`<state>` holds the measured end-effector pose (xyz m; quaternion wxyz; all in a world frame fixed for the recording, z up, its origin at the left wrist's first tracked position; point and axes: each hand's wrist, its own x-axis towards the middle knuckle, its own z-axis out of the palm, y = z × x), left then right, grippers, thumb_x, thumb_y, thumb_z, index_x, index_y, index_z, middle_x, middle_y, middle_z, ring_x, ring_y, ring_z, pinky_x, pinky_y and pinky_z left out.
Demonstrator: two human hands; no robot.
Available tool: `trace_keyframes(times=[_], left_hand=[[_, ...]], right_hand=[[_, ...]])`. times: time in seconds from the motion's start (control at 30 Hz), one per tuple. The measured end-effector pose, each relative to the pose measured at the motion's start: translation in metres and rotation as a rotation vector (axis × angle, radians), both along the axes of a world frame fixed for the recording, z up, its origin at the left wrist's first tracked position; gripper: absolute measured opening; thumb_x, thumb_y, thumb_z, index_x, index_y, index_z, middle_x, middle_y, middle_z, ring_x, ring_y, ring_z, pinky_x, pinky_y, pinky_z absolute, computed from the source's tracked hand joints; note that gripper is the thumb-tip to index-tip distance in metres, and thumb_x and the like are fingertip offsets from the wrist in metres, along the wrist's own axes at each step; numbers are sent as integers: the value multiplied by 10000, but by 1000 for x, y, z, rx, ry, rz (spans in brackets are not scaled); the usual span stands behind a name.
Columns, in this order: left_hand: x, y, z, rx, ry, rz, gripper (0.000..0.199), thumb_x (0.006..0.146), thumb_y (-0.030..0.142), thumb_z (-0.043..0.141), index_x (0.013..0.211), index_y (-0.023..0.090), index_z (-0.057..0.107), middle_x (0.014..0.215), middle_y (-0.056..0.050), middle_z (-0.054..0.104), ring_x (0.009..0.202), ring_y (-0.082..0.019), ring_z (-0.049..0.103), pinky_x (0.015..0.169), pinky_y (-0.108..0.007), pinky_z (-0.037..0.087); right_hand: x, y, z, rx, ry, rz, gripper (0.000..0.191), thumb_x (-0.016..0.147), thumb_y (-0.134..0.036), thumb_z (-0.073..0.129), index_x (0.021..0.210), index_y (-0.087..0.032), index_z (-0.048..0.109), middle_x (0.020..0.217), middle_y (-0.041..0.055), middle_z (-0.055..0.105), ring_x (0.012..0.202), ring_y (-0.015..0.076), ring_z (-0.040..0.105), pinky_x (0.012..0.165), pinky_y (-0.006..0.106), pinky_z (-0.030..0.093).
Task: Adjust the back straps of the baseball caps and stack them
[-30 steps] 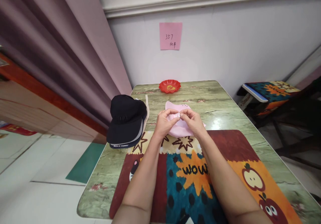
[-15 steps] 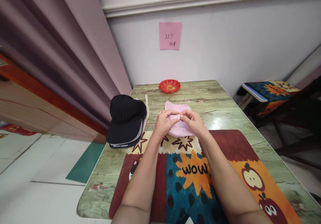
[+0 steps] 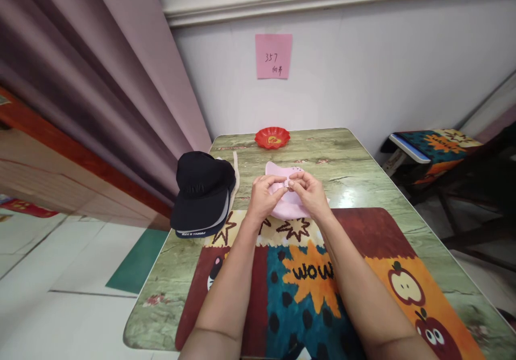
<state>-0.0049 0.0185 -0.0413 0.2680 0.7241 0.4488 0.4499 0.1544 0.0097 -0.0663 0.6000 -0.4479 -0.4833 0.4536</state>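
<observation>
A pink cap [image 3: 287, 210] lies at the far edge of the printed mat, with small dark dots on its upper right part. Over it, my left hand [image 3: 266, 193] and my right hand [image 3: 309, 192] meet fingertip to fingertip. Both pinch the cap's strap at a small pale buckle [image 3: 286, 183], the left from its left side and the right from its right. Fingers cover most of the strap. To the left of my hands, a stack of caps with a black cap [image 3: 203, 188] on top overhangs the table's left edge.
A red scalloped dish [image 3: 272, 138] stands at the back of the green marbled table [image 3: 334, 145]. The colourful mat [image 3: 374, 234] lies under my forearms. A pink note [image 3: 273, 56] is on the wall, and a purple curtain [image 3: 121, 54] hangs at left.
My fingers have shifted slightly around the buckle, and the right thumb and forefinger have opened a little wider. The pink cap and the stacked caps stay in place.
</observation>
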Motion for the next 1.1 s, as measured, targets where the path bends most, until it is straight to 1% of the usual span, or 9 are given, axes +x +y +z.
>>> trace_keyframes(times=[0.17, 0.27, 0.37, 0.47, 0.6, 0.67, 0.77, 0.97, 1.1], left_hand=[[-2, 1, -1, -4, -12, -29, 165, 780, 184, 774, 939, 230, 779, 1015, -48, 792, 1020, -255, 698, 999, -416, 471], [-2, 2, -2, 13, 15, -22, 170, 784, 183, 771, 946, 235, 779, 1009, -44, 793, 1024, -257, 698, 1010, -423, 460], [-2, 3, -2, 35, 33, 2, 159, 800, 218, 765, 957, 235, 776, 1019, -52, 792, 1034, -262, 698, 1009, -426, 462], [-2, 2, -1, 57, 84, 19, 191, 806, 193, 732, 989, 235, 767, 1045, -54, 787, 1056, -267, 692, 1035, -440, 444], [0, -2, 4, 60, 70, 25, 292, 793, 144, 670, 1072, 225, 701, 1035, -47, 765, 1033, -247, 695, 1052, -440, 431], [1, -3, 5, 43, 16, 14, 207, 805, 166, 649, 1004, 217, 675, 989, -43, 746, 987, -227, 697, 1013, -407, 460], [2, -2, 3, 4, -16, 32, 31, 832, 248, 658, 841, 218, 656, 902, -33, 732, 927, -215, 685, 947, -368, 488], [1, 1, -1, -80, -85, 44, 114, 822, 304, 664, 753, 213, 659, 813, -23, 720, 827, -201, 661, 844, -331, 503], [1, -1, 2, -76, -141, 49, 106, 777, 285, 658, 707, 209, 633, 807, -28, 711, 861, -213, 659, 883, -348, 488]], right_hand=[[1, 0, 0, 31, -25, -15, 260, 781, -451, 765, 858, -224, 662, 711, 5, 717, 680, 180, 661, 714, 325, 526], [4, 0, 2, 58, -109, 12, 252, 807, -459, 744, 866, -220, 693, 795, 30, 758, 751, 203, 699, 758, 349, 547], [8, -1, 3, 99, -225, 42, 269, 808, -438, 764, 964, -223, 719, 940, 48, 789, 879, 227, 728, 837, 372, 554], [10, -2, 3, 150, -294, 68, 310, 804, -412, 783, 1051, -235, 719, 1063, 57, 790, 1010, 247, 732, 927, 398, 545], [11, -3, 6, 198, -373, 2, 281, 834, -402, 755, 1065, -244, 739, 1083, 58, 790, 1030, 259, 730, 943, 410, 544], [11, -4, 7, 214, -417, -43, 256, 841, -406, 747, 1037, -242, 755, 1060, 60, 792, 1005, 264, 730, 915, 404, 551], [10, -4, 9, 237, -448, -52, 241, 855, -405, 735, 1026, -237, 762, 1036, 59, 795, 976, 262, 732, 883, 388, 557], [7, -7, 13, 336, -534, -17, 244, 893, -331, 695, 1119, -255, 745, 1124, 52, 785, 1050, 245, 730, 925, 372, 548], [6, -10, 18, 387, -633, -15, 202, 903, -307, 686, 1087, -263, 756, 1095, 51, 791, 1027, 243, 732, 923, 375, 542]])
